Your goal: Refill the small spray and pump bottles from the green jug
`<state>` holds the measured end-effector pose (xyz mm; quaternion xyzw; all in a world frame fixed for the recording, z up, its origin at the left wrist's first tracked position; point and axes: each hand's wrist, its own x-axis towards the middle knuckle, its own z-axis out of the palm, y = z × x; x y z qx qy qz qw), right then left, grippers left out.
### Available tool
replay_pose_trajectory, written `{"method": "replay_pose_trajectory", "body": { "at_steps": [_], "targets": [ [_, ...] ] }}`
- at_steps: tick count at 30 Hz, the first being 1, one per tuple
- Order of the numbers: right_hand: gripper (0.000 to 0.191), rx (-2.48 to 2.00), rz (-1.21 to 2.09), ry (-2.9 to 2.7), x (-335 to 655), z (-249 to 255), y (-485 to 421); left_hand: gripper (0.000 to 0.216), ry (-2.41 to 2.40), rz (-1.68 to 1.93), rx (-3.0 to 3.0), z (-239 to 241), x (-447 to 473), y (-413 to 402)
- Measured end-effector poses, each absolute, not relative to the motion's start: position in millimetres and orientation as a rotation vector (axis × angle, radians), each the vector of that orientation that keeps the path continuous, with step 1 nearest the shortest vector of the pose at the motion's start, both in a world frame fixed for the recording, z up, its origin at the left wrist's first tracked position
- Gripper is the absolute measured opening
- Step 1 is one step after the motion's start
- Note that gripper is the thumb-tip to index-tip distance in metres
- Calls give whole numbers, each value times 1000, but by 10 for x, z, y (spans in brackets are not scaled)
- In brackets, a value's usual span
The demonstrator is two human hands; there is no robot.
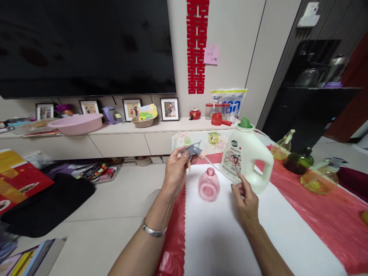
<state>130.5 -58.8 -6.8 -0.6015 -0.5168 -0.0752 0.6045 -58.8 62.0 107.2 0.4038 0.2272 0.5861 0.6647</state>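
holds a grey spray trigger head (193,150) up in the left hand (176,170), fingers closed around it. pinches the lower end of its clear dip tube (218,170) with the right hand (245,199), thumb and forefinger shut on it. below the slanting tube, an uncapped pink bottle (209,185), upright on the white counter (218,237) between the hands. just behind the right hand, a white detergent jug (247,157) with green cap, near the bottle.

We see both forearms (149,245) bare down to the lower edge; behind the left hand (175,168) a slim silver bangle (153,230) rings the wrist, smooth and shiny; the right hand (245,199) and its wrist are bare.
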Motion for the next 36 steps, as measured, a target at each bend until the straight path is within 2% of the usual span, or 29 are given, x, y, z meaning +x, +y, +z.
{"method": "replay_pose_trajectory", "body": {
  "at_steps": [15,29,36],
  "targets": [
    [41,-1468,-87,-1167,1308,-112,-584,22,452,1592,1610,1960,-1072,707],
    [39,-1476,-74,-1202,1316,-127,-565,16,426,1422,1745,2193,-814,694],
    [39,-1487,-70,-1206,1329,-131,-566,10,487,1245,1820,2067,-586,691]
  ]
}}
